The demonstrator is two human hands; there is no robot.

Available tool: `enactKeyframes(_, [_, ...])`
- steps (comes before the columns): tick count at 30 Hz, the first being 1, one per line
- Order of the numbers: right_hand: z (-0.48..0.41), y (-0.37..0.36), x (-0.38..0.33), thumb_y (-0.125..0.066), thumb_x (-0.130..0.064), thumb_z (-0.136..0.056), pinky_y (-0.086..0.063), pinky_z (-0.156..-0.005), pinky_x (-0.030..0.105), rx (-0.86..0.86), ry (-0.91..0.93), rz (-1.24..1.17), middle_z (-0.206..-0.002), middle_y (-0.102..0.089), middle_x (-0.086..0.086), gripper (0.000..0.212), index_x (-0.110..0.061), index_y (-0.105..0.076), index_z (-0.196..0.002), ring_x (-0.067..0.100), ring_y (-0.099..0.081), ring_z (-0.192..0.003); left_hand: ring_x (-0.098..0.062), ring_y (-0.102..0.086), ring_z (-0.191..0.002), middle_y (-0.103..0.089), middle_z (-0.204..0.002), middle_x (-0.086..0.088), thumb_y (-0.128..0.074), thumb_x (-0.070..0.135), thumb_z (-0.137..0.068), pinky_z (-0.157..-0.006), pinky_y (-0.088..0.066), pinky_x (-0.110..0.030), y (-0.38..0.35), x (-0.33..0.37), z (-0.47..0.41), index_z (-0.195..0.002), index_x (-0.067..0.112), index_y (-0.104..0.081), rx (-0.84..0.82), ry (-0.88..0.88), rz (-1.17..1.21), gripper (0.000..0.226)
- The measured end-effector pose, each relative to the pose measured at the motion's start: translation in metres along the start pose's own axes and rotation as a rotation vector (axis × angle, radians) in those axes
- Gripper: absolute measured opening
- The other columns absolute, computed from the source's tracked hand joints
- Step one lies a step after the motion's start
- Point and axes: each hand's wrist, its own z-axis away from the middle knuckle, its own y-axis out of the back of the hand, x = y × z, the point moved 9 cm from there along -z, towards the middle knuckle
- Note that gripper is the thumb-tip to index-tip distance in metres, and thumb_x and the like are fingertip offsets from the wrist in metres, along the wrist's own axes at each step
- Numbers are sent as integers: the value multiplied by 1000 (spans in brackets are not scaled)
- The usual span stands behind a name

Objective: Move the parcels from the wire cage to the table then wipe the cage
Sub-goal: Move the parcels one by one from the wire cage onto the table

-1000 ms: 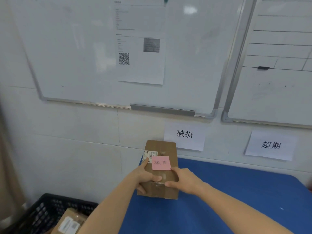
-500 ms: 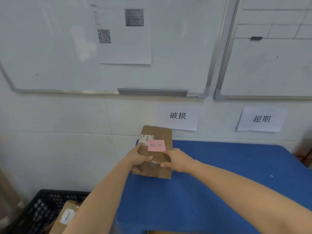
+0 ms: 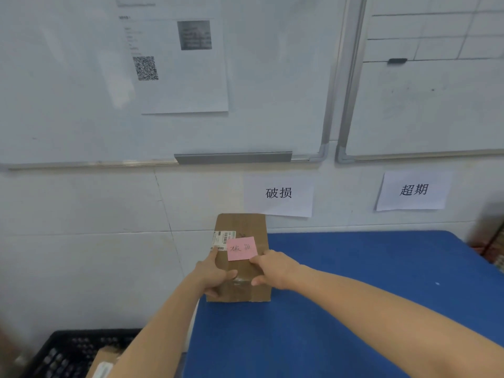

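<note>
A brown cardboard parcel (image 3: 242,226) with a white shipping label and a pink sticky note lies at the far left corner of the blue table (image 3: 354,282), against the wall. My left hand (image 3: 214,275) grips its left side near the front. My right hand (image 3: 272,268) presses on its right top edge. A black crate (image 3: 68,350) stands on the floor at the lower left, with another brown parcel (image 3: 105,362) partly visible inside it, behind my left forearm.
The white tiled wall behind the table carries two paper signs (image 3: 278,195) and two whiteboards (image 3: 272,77) above them. A dark object (image 3: 491,236) sits beyond the table's right end.
The parcel has stayed at the table's far left corner with both hands on it. The view has tilted down slightly and moved closer.
</note>
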Motion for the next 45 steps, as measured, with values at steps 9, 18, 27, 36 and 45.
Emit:
enactKeyframes(9, [0,2,-4,-56,-49,-92,-49,-79,37,-34,-10,101,-122,-54,11,56,-15,-44,-135,28,-56,-104,-32,-42,-131,-29,-151,-9,-61,60,-81,-96,-45,-37,0,1,-1,-151,32,9,-70,-46,-329,103])
enactKeyframes(18, [20,85,11,-65,-40,-87,-46,-93,42,195,-16,-16,-130,-53,13,78,-10,-24,-146,32,-53,-118,-23,1,-148,7,-161,-5,-56,63,-83,-118,-5,-47,63,94,36,-148,22,25,301,-436,-761,112])
enactKeyframes(27, [71,170,43,-55,-52,-89,-12,-118,37,391,-137,149,-149,-40,10,82,-12,-20,-151,27,-37,-136,-25,23,-144,26,-156,-8,-45,63,-89,-118,4,-46,59,148,60,-149,15,21,316,-522,-918,101])
enactKeyframes(36, [146,180,110,-52,-54,-90,-5,-120,39,418,-281,156,-155,-28,8,83,-16,-14,-153,21,-22,-144,-25,18,-146,22,-158,-6,-41,62,-92,-120,1,-43,16,195,74,-153,15,9,232,-585,-929,92])
enactKeyframes(45, [236,188,189,-56,-53,-89,-16,-117,36,455,-378,117,-154,-30,6,87,-16,-11,-154,23,-25,-142,-22,15,-147,18,-159,-5,-38,62,-93,-120,0,-41,-94,273,109,-152,16,10,107,-676,-950,90])
